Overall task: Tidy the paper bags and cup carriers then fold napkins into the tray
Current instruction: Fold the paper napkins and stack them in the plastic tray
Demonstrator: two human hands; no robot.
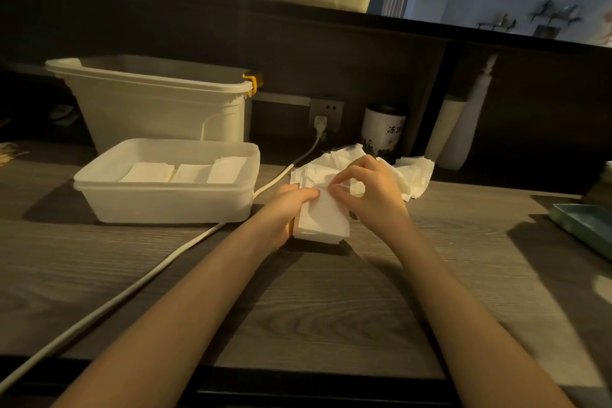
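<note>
We hold a folded white paper napkin [326,217] above the wooden tabletop [298,301], left hand [284,209] gripping its edge, right hand [371,189] fingers [337,190] pinching its top.

Head view. I see the left hand [288,205] gripping a stack of folded napkins [326,220] above the wooden counter [298,301], while the right hand [371,189] pinches its top sheet. Loose napkins [414,175] lie just behind. At left, a white tray [165,202] holds folded napkins.
</note>
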